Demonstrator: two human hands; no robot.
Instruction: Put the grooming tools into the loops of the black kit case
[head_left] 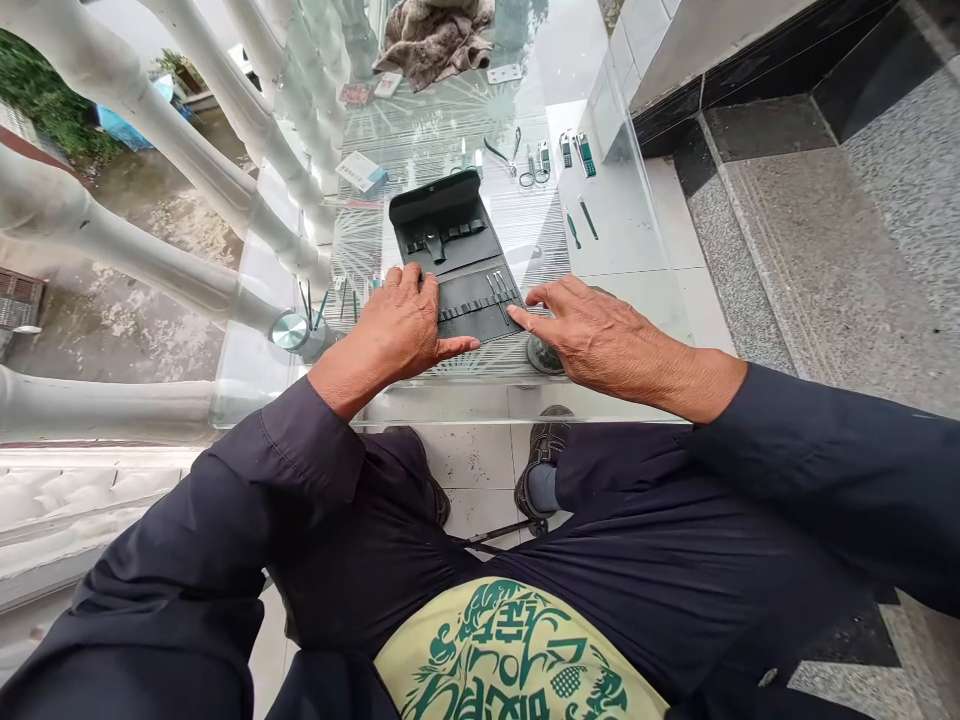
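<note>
An unfolded black manicure case (469, 262) lies on the glass table, its flap raised at the far end. Several slim metal tools (498, 288) sit in the elastic loops on its near right part. My left hand (401, 325) holds the case at its near left corner, fingers over the left side and thumb stretched along the near edge. At the right edge is my right hand (592, 335), its thumb tip touching the case beside the slim tools and its index finger a little apart from the thumb. What lies under the right palm is hidden.
Cuticle nippers (506, 152), small scissors (529, 170), nail clippers (583, 155) and two slim tools (587, 217) lie beyond the case. A small box (360, 172) is at left. A crumpled cloth (435, 40) rests at the far end of the glass table (637, 250). White balusters (135, 240) border the left.
</note>
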